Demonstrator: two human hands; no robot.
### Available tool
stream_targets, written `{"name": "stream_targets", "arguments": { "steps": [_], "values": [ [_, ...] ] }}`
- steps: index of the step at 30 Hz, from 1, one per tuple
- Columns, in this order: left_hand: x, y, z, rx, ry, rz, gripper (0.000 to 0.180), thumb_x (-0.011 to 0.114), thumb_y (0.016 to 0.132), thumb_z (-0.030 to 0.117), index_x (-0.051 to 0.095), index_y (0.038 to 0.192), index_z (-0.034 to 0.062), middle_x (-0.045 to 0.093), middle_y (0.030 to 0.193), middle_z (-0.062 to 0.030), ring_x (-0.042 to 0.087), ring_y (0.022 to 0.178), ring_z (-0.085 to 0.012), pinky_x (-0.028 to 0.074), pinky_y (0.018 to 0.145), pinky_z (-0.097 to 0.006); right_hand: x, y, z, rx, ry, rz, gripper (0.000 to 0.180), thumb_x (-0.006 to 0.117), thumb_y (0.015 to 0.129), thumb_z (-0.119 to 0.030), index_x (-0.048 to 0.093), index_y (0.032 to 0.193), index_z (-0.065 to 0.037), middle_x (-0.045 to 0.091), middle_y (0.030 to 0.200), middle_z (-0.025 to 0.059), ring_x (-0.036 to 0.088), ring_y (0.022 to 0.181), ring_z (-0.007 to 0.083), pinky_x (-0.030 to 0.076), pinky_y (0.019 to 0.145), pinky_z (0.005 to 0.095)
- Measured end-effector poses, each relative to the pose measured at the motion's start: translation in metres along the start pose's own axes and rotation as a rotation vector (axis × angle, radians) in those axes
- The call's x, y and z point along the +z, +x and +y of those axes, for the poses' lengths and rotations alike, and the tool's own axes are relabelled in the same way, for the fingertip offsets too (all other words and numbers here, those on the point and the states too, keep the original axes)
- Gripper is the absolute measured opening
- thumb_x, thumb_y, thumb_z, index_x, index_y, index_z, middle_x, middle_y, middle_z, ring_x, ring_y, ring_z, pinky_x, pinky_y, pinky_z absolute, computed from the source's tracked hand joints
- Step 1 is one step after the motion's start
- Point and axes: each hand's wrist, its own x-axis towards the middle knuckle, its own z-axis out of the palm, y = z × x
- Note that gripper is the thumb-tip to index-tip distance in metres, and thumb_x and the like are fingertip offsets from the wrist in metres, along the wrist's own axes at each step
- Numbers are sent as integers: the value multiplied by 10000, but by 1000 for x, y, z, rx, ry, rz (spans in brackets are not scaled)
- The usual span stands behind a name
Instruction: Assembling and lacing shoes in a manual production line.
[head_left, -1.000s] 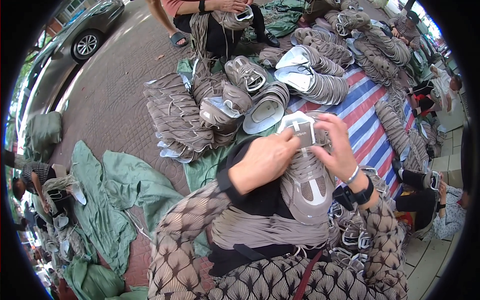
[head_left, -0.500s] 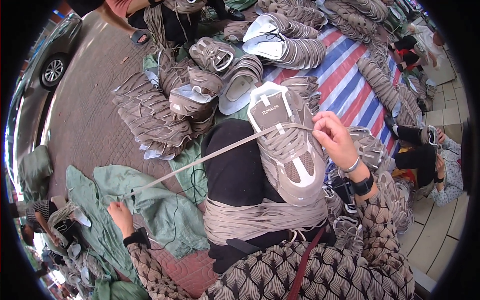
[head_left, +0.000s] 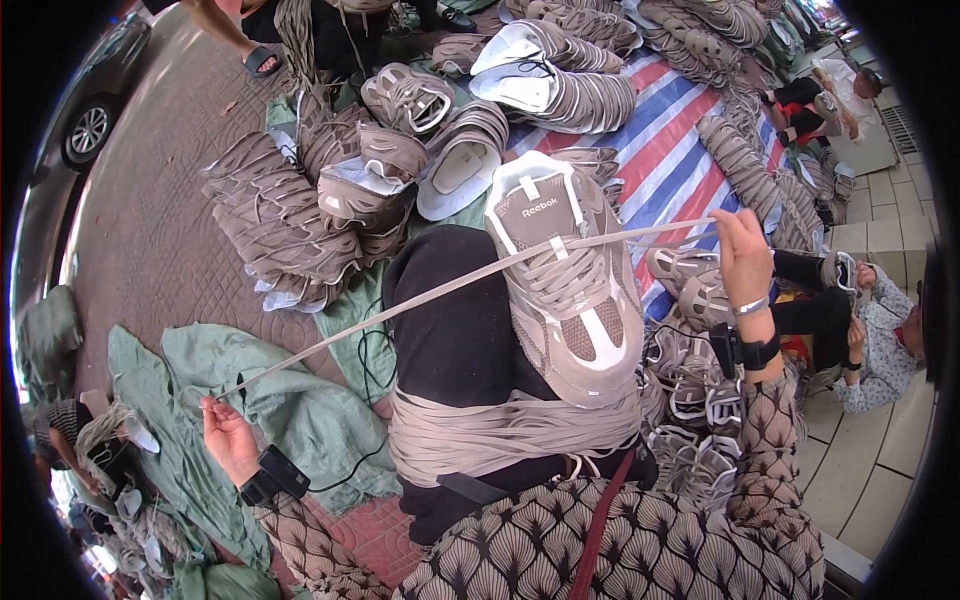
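Note:
On my lap lies a taupe and white sneaker upper (head_left: 570, 280), its toe toward me and its lower eyelets laced. A flat beige shoelace (head_left: 400, 305) runs taut across the tongue to both sides. Out at the left, my left hand (head_left: 231, 440) pinches one end of it. My right hand (head_left: 745, 255) grips the lace on the other side, raised to the right of the shoe. A thick bundle of loose laces (head_left: 510, 440) lies across my thighs.
Stacked uppers (head_left: 285, 225) lie ahead on the left, with more on a striped sheet (head_left: 665, 130). Green sacking (head_left: 270, 390) covers ground by my left arm. Laced sneakers (head_left: 690, 375) sit beside my right forearm. Other people (head_left: 880, 330) work nearby; a car (head_left: 90, 110) stands far left.
My right hand has moved right and slightly up from the shoe's side, drawing out lace there. My left hand has shifted slightly left and lower, still holding its end.

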Motion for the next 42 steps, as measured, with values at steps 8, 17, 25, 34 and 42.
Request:
{"name": "stream_targets", "arguments": {
  "steps": [8,17,25,34,42],
  "values": [
    [-3,-39,-36,-121,-64,169,280,488,964,106,522,1166,-85,625,1128,-195,637,1006,-250,548,873,-338,59,-20,86,913,2119,229,231,503,941,-28,543,1149,63,627,1102,160,617,999,224,486,936,343],
    [3,-35,-80,-273,215,376,261,557,941,146,563,1182,46,630,1165,-29,621,897,-138,523,758,-255,30,-64,323,1080,1839,651,279,499,935,5,498,1214,0,573,872,78,393,571,97,358,498,228],
    [203,-19,-159,-202,639,-63,293,540,945,114,504,1213,-2,633,1154,-110,326,492,10,264,438,-143,-20,29,30,418,1389,-179,484,516,905,-62,367,1366,-43,554,811,-14,360,519,14,293,438,182],
    [301,-76,-275,-447,1289,-943,177,497,962,117,603,972,-25,600,713,0,560,603,-64,447,600,-198,-35,88,-99,-572,791,-883,428,434,885,-34,387,1310,-57,539,637,19,556,605,140,442,594,287],
    [311,-89,-270,-156,1633,-1134,158,555,919,152,627,899,13,535,561,-34,518,450,-77,399,451,-254,-37,86,-120,-754,317,-741,301,516,825,-39,459,1118,-81,593,634,117,625,647,322,465,585,428]
  ]
}}
